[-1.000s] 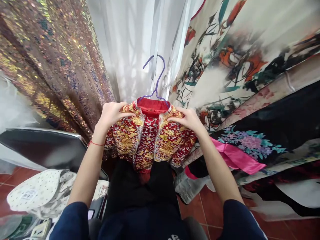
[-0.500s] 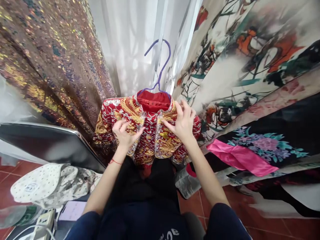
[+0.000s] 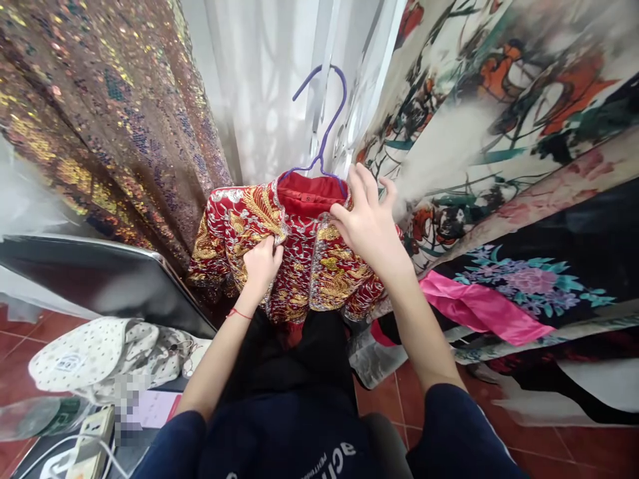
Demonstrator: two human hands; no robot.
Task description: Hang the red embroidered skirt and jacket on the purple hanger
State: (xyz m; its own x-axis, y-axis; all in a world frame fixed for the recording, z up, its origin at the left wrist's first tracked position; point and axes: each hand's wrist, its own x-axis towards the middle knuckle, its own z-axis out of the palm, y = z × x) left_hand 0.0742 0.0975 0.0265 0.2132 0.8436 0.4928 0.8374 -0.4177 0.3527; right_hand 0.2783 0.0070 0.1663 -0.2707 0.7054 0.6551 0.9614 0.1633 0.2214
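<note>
We have the jacket (image 3: 330, 269) on its hanger (image 3: 323, 144), apparently unfastened, left hand (image 3: 263, 261) pinching its front edge (image 3: 281, 231), right hand (image 3: 368, 223) open beside its collar (image 3: 310, 188).

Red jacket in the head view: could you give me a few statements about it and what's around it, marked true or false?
1. The left hand grips the front edge of the jacket. True.
2. The hanger is green. False: the hanger is purple.
3. The right hand is clenched in a fist. False: the right hand is open.
4. Pink cloth shows to the right of the jacket. True.
5. The spotted cloth is draped over the jacket. False: the spotted cloth lies apart, at lower left.
</note>
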